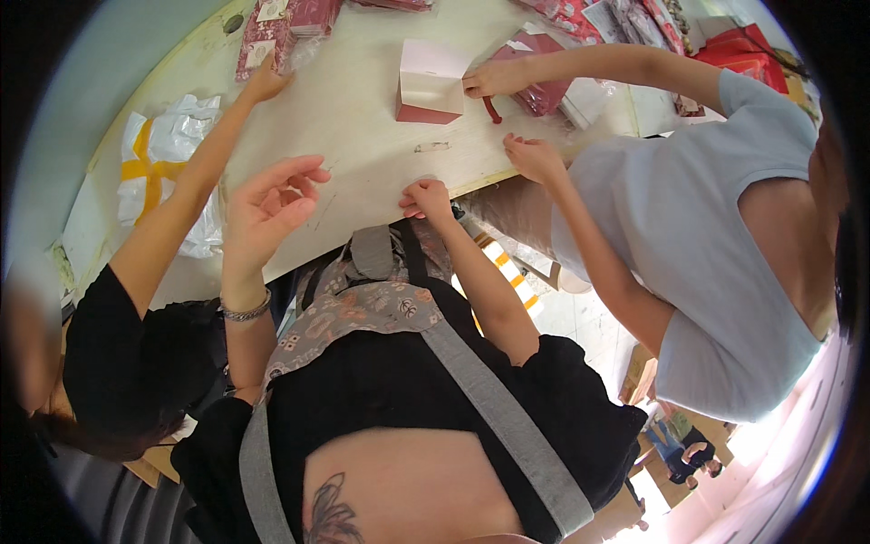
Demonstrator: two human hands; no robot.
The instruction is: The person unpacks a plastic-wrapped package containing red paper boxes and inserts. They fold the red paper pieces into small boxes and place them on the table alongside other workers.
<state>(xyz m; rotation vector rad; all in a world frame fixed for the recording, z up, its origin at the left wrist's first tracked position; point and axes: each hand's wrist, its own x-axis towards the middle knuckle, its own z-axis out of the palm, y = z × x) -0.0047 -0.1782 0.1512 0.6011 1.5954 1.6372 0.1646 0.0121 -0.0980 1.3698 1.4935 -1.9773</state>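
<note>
My left hand, with a chain bracelet at the wrist, is raised over the left part of the white table. Its fingers are loosely bent and apart, and nothing is in them. By the table's front edge, my right hand has its fingers curled in, with no object showing in them. Beyond it stands an open box, dark red outside and pale inside, its lid up. The hand of a co-worker on the right touches that box's right side; this person's other hand hangs near the table edge.
On the left, a co-worker's arm reaches to patterned red packets. White plastic packages with yellow tape lie below that arm. Red packets and plastic-wrapped goods pile up at the far right. A dark red strap lies beside the box.
</note>
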